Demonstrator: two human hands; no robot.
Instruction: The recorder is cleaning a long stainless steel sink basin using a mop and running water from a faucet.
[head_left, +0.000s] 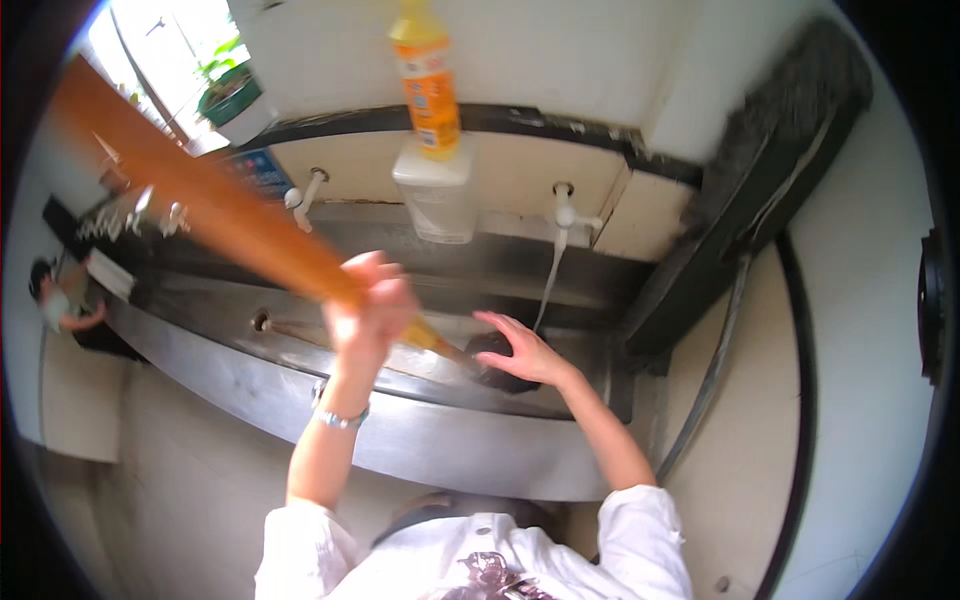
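My left hand (371, 307) is closed around a long orange-brown pole (225, 225), blurred, which slants from the upper left down into the sink. Its lower end meets a dark, wet-looking mass (511, 384), probably a mop head, on the basin floor. Over that mass my right hand (529, 358) is spread with fingers apart; whether it touches is unclear. From the right white tap (568, 216) a thin stream of water (551, 281) falls just behind the right hand. The stainless steel trough sink (480, 446) runs across in front of me.
A yellow-orange bottle (431, 97) stands on a white plastic container (435, 195) at the sink's back. A second white tap (302, 202) is left of it. A drain hole (261, 321) shows in the basin. A dark beam (697, 247) leans at right. Another person (61, 300) is far left.
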